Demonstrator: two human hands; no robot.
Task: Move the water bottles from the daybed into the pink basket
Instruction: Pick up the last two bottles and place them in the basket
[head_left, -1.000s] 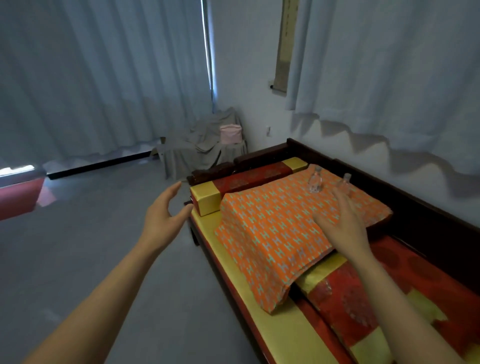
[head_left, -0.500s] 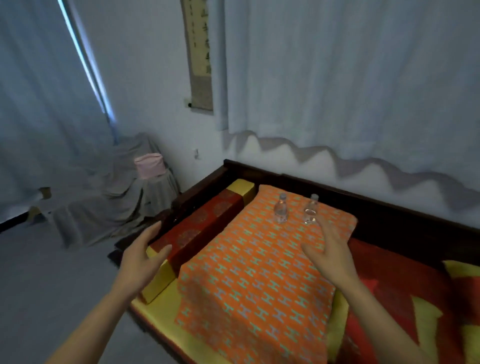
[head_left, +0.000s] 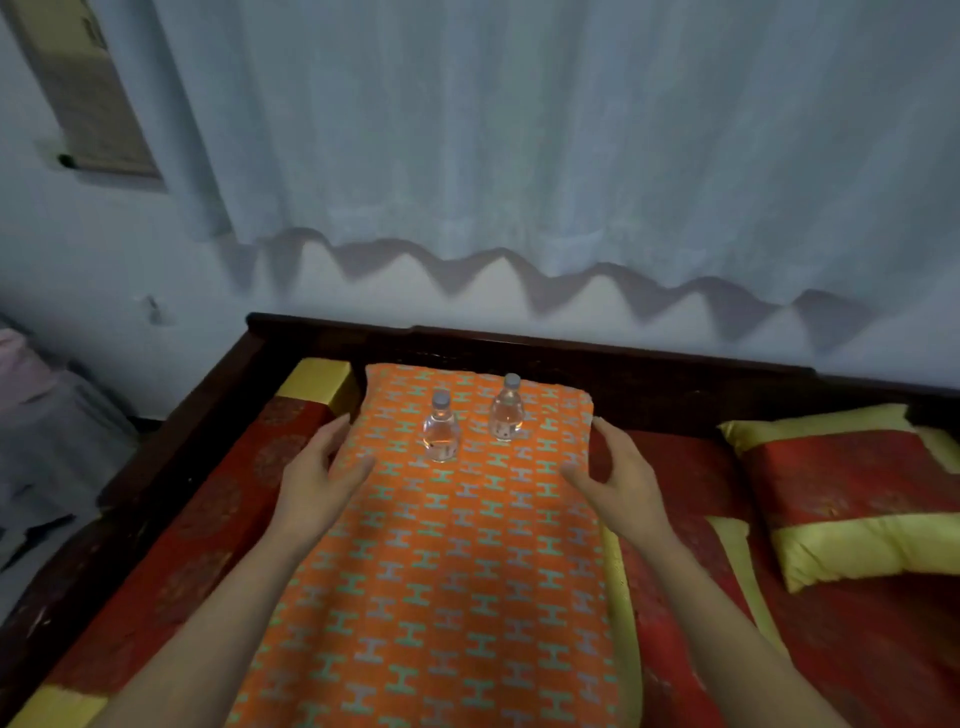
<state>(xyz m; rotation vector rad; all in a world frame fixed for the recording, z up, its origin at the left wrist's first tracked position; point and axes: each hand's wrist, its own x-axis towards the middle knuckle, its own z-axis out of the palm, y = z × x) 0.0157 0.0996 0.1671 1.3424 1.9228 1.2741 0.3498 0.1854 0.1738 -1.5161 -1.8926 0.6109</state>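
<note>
1. A dark wooden daybed (head_left: 571, 353) fills the lower half of the frame and stands against a pale wall.
2. An orange cloth with a teal H pattern (head_left: 441, 571) runs down the middle of the red and gold bedding.
3. Two small clear plastic water bottles with grey caps, the left bottle (head_left: 441, 428) and the right bottle (head_left: 506, 410), stand upright on the cloth's far end, near each other but apart.
4. The left grip (head_left: 317, 483) is at the cloth's left edge. It is open with its fingers straight and holds nothing.
5. The right grip (head_left: 618, 478) is at the cloth's right edge. It is open with loosely curved fingers and touches neither bottle.
6. A red cushion with gold bands (head_left: 852, 499) lies at the right of the frame.
7. A pale sheer curtain (head_left: 519, 130) hangs across the top of the frame, and a beige hanging scroll (head_left: 83, 88) is at the upper left.
8. A pale pink shape (head_left: 13, 364) is cut off by the left edge, so I cannot tell what it is.
</note>
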